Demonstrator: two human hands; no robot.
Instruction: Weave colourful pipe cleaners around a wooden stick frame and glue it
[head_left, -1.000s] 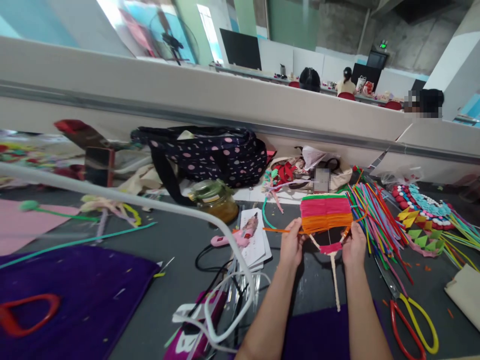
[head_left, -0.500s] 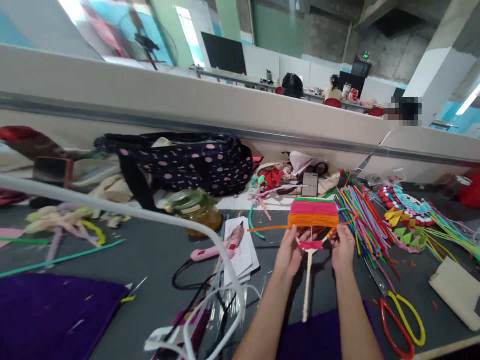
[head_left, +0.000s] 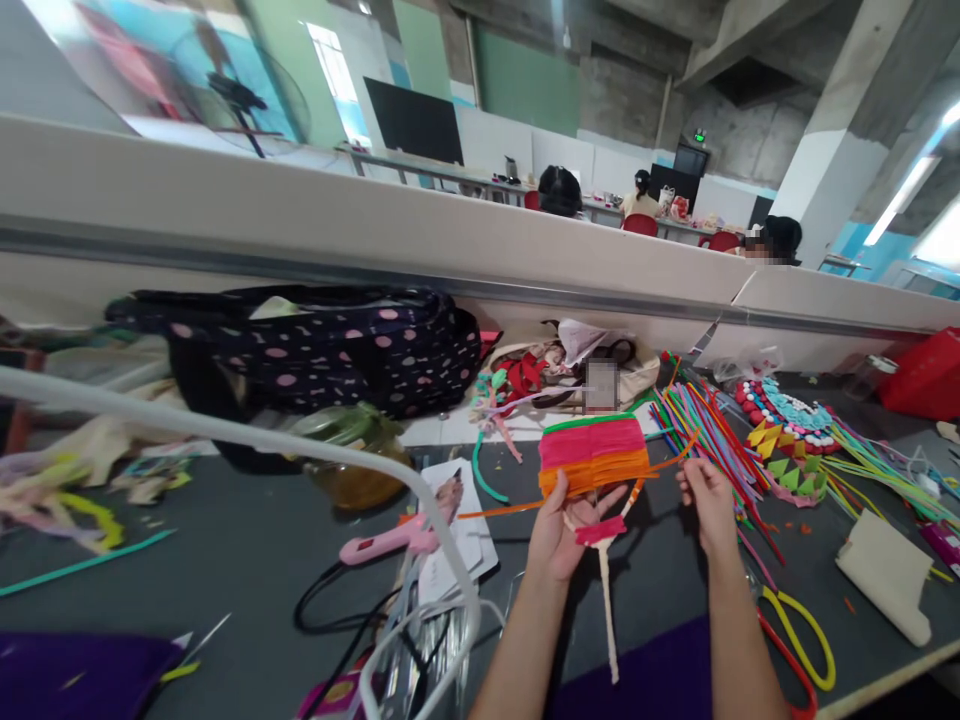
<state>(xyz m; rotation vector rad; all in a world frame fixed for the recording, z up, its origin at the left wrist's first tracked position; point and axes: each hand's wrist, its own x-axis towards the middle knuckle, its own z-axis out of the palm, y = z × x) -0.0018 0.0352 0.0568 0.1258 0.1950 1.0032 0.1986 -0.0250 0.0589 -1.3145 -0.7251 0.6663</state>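
My left hand (head_left: 559,535) grips a flat piece of pipe cleaners (head_left: 592,455) by its lower edge, thumb in front and fingers behind. Its bands are green, pink and orange. Beneath, a small pink-wrapped crosspiece (head_left: 600,531) joins a cream-wrapped stem (head_left: 608,615) that hangs down. One loose orange pipe cleaner end (head_left: 495,512) sticks out left; another orange end (head_left: 679,460) points right. My right hand (head_left: 707,500) is off the piece, just below that right end. Its fingers are curled together; whether they pinch anything is hidden.
Bundled coloured pipe cleaners (head_left: 701,430) and red-yellow scissors (head_left: 799,635) lie right. A beaded ornament (head_left: 787,410) sits beyond. Left are a pink hot tool (head_left: 390,542), a glass jar (head_left: 349,465), a dotted bag (head_left: 330,350) and a white tube (head_left: 225,415) crossing the table.
My right hand has left the lower right side of the striped piece and moved outward. My left hand keeps its hold, and the piece now tilts slightly. The camera view has shifted right.
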